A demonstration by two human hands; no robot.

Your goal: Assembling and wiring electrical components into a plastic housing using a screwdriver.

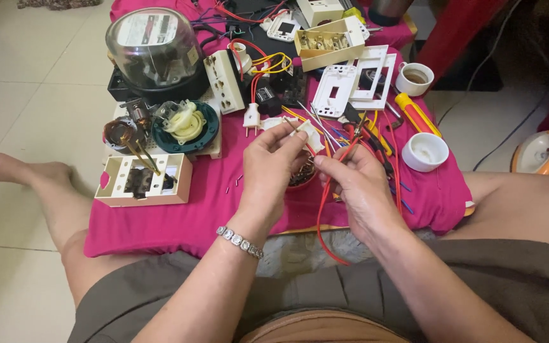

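A small white plastic part [308, 134] was pinched in the fingers of the left hand [273, 166], just above the bright pink cloth [192, 209]. A thin red wire [326, 197] was held tight by the right hand [351, 184], right beside it. A small white cup [424, 152] sat nearby on the cloth.

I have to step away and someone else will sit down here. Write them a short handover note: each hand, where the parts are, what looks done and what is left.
Left hand: pinching a small white fitting above the pink cloth.
Right hand: holding a red wire that loops down toward the lap; its upper end runs toward the fitting.
Nearby: screwdriver, white switch plates, small white cup.
Done: wire brought to the fitting.
Left: whether it is fixed cannot be seen; check that first.
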